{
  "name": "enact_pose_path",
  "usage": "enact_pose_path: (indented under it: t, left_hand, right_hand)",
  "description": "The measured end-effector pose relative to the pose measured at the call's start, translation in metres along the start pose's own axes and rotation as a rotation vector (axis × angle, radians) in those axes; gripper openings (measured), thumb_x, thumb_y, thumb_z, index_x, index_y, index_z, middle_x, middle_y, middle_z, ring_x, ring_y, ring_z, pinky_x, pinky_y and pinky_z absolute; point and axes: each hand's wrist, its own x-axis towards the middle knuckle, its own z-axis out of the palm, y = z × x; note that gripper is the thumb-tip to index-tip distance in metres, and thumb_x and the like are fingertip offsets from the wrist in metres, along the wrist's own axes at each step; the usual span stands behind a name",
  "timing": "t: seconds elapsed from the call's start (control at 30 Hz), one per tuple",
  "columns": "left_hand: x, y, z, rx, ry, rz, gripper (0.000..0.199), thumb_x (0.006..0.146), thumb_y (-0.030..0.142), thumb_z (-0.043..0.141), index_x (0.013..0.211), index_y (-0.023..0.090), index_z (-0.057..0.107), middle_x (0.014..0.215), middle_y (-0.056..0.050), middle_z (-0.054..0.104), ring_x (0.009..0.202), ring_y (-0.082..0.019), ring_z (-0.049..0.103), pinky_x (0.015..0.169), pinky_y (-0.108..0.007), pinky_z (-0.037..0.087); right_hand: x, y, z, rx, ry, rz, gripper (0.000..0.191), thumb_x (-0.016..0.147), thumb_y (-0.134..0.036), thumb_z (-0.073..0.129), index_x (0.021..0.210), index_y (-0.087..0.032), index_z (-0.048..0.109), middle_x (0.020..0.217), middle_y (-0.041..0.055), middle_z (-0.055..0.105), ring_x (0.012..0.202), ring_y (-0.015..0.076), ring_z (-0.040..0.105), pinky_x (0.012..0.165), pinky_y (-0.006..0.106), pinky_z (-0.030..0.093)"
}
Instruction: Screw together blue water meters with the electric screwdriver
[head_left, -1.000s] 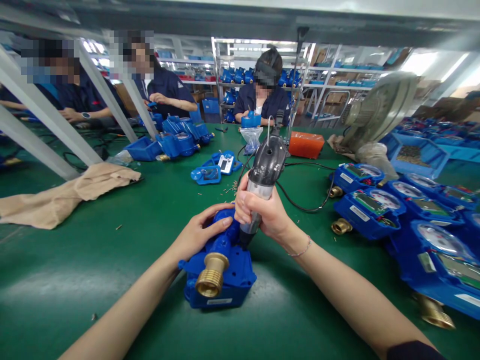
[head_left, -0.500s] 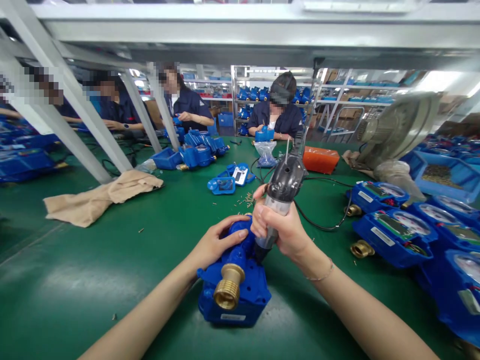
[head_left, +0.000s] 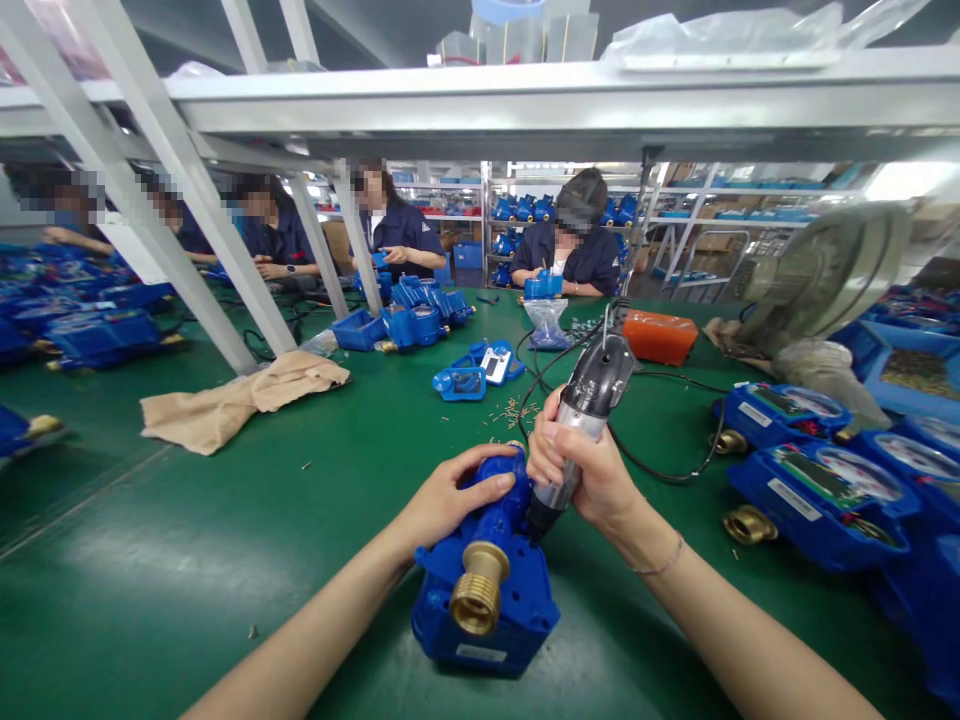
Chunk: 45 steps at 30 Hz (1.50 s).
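Note:
A blue water meter [head_left: 480, 590] with a threaded brass pipe end [head_left: 477, 600] lies on the green table in front of me, its brass end toward me. My left hand [head_left: 465, 490] wraps over the blue pipe body at the far end and grips it. In my right hand [head_left: 581, 455] is a black and silver electric screwdriver [head_left: 596, 385], fingers closed round its barrel. Its black nose points down at the right side of the meter, and the tip is hidden against the housing. A cable loops from the tool's top.
Loose screws [head_left: 514, 412] and blue covers [head_left: 459, 384] lie beyond the meter. Several open blue meters [head_left: 817, 500] crowd the right side, near a fan [head_left: 832, 270] and an orange box [head_left: 660, 337]. A tan cloth [head_left: 240, 400] lies left. Co-workers [head_left: 566, 240] sit across the table.
My view has tilted up slightly and turned left, so everything sits lower and further right. Both hands keep their holds, the screwdriver still set against the meter.

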Motion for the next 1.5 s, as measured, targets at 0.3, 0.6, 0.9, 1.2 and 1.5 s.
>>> enact_pose_path:
  t: [0.3, 0.6, 0.9, 1.2, 1.5]
  left_hand:
    - [-0.033, 0.019, -0.023, 0.094, 0.095, -0.037, 0.055, 0.090, 0.055, 0.053, 0.134, 0.023, 0.053, 0.141, -0.009, 0.055, 0.128, -0.029, 0.052, 0.106, -0.041, 0.044]
    - [-0.110, -0.004, 0.050, 0.560, 0.552, 0.125, 0.065, 0.079, 0.049, 0.070, 0.135, 0.028, 0.046, 0.140, -0.009, 0.047, 0.128, -0.032, 0.046, 0.110, -0.047, 0.035]
    - [-0.094, 0.004, 0.058, 0.536, 0.775, 0.168, 0.030, 0.089, 0.042, 0.060, 0.114, 0.025, 0.058, 0.122, -0.006, 0.057, 0.114, -0.026, 0.055, 0.105, -0.039, 0.037]
    - [-0.099, -0.002, 0.059, 0.507, 0.704, 0.030, 0.040, 0.090, 0.050, 0.054, 0.122, 0.027, 0.054, 0.120, -0.006, 0.060, 0.110, -0.027, 0.056, 0.100, -0.035, 0.037]
    - [-0.099, -0.011, 0.057, 0.577, 0.728, 0.092, 0.040, 0.091, 0.047, 0.055, 0.125, 0.025, 0.054, 0.119, -0.006, 0.062, 0.108, -0.025, 0.058, 0.101, -0.034, 0.038]
  right_hand:
    - [0.001, 0.003, -0.004, 0.021, -0.005, -0.011, 0.025, 0.076, -0.024, 0.070, 0.091, -0.020, 0.051, 0.051, -0.0117, 0.046, 0.039, 0.0047, 0.038, 0.043, 0.019, 0.038]
    - [0.001, 0.004, -0.005, 0.052, -0.003, -0.058, 0.026, 0.072, -0.022, 0.071, 0.091, -0.019, 0.053, 0.050, -0.0113, 0.049, 0.039, 0.0051, 0.042, 0.045, 0.019, 0.040]
    - [-0.002, 0.004, -0.009, 0.020, -0.039, -0.051, 0.027, 0.074, -0.023, 0.070, 0.092, -0.020, 0.051, 0.049, -0.0116, 0.050, 0.039, 0.0065, 0.042, 0.045, 0.021, 0.041]
    - [0.000, 0.003, -0.007, 0.052, -0.017, -0.068, 0.027, 0.071, -0.018, 0.069, 0.091, -0.019, 0.052, 0.050, -0.0116, 0.050, 0.039, 0.0064, 0.043, 0.045, 0.021, 0.042]
    - [-0.002, -0.008, -0.006, 0.051, 0.043, -0.139, 0.024, 0.073, -0.017, 0.068, 0.092, -0.019, 0.053, 0.049, -0.0111, 0.051, 0.039, 0.0064, 0.043, 0.043, 0.020, 0.041]
